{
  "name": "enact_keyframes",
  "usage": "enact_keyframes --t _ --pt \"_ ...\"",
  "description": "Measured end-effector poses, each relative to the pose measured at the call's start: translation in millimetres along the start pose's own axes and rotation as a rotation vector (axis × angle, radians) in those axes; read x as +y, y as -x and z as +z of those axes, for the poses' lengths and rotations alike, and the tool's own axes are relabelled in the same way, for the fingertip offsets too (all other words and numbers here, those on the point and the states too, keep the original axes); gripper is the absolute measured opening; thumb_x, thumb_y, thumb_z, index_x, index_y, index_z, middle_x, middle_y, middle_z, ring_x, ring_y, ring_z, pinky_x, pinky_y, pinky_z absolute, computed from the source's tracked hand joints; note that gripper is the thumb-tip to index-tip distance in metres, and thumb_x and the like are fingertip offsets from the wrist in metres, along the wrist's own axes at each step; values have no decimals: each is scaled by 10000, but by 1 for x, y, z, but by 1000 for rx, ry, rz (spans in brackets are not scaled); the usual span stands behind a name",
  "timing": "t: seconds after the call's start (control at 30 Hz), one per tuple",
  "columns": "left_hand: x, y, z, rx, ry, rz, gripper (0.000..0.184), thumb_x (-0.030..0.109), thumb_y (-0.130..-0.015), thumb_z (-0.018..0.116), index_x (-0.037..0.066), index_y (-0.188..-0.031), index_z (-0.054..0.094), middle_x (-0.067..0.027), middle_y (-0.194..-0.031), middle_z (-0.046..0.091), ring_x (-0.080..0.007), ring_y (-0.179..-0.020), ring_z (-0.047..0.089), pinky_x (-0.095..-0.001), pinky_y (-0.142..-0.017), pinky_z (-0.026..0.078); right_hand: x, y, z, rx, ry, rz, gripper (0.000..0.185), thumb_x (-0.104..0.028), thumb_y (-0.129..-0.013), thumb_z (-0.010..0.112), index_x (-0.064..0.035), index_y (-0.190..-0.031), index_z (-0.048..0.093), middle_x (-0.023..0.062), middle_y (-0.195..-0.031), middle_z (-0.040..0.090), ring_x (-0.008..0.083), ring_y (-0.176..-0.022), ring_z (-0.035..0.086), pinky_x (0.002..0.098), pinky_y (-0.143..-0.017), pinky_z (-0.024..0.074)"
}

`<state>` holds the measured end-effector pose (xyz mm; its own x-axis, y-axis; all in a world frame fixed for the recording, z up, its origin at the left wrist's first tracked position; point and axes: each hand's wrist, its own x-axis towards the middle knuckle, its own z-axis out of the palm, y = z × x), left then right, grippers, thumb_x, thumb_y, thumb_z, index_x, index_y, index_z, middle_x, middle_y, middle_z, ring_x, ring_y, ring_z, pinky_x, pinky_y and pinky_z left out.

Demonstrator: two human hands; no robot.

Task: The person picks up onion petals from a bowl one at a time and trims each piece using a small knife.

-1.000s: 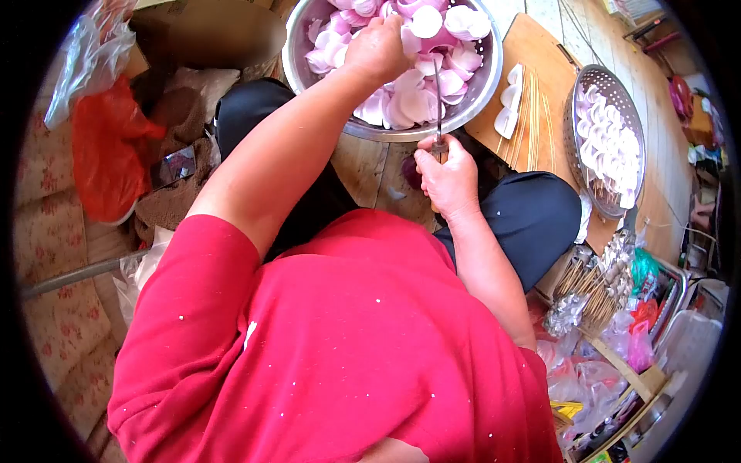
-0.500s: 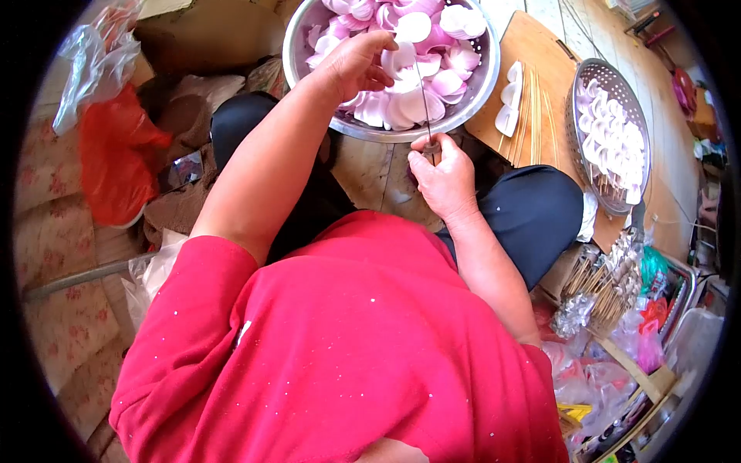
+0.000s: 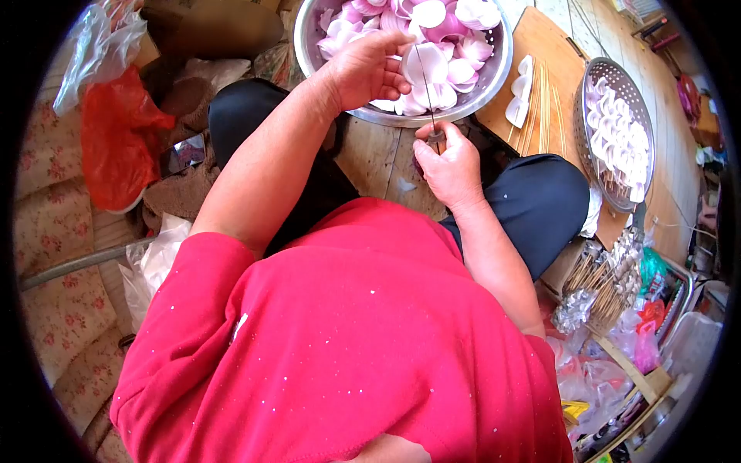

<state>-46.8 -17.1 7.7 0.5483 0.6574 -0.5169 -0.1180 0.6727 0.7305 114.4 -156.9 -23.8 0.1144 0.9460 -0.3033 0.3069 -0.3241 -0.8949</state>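
Note:
My left hand (image 3: 369,73) reaches over the metal colander (image 3: 303,46), thumb and fingers around the edge of a pale onion piece (image 3: 417,65); the exact contact is partly hidden. My right hand (image 3: 450,166) is closed on the lower end of a thin dark skewer (image 3: 430,96), just below the colander's near rim. The skewer points up and overlaps the onion piece; whether it pierces it I cannot tell. More purple and white onion layers (image 3: 347,37) fill the colander.
To the right, a wooden board (image 3: 532,35) bears bamboo skewers (image 3: 545,108) and a strip of threaded onion (image 3: 520,91). Beyond it stands a perforated pan (image 3: 583,127) of onion skewers. Foil-wrapped sticks (image 3: 594,289) lie lower right; a red bag (image 3: 116,143) lies left.
My left hand has moved right and slightly down, bringing the onion piece to the skewer's upper part. My right hand keeps its grip. The view has shifted slightly.

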Motion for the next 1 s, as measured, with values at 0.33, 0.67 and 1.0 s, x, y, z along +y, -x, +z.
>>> enact_keyframes --t 0.33,0.67,1.0 --pt "-11 -3 4 154 -125 69 164 139 -791 661 34 -903 604 -43 -792 599 -139 -608 597 -274 -570 495 8 -6 2 -4 88 -6 219 -197 -766 645 -52 -929 633 141 -739 653 248 -689 648 356 -684 505" --pt "-12 -5 6 282 -359 165 215 157 -800 669 11 -944 601 -51 -754 623 -125 -597 599 -273 -548 509 -5 -3 -1 -48 150 40 229 -190 -767 639 -41 -942 640 154 -751 665 257 -708 661 359 -688 508" --pt "-14 -6 2 297 -414 190 240 157 -800 674 10 -961 574 -70 -743 636 -139 -589 627 -277 -518 522 -1 -3 2 -40 130 30 239 -186 -765 649 -31 -946 637 162 -809 675 257 -758 666 351 -726 512"
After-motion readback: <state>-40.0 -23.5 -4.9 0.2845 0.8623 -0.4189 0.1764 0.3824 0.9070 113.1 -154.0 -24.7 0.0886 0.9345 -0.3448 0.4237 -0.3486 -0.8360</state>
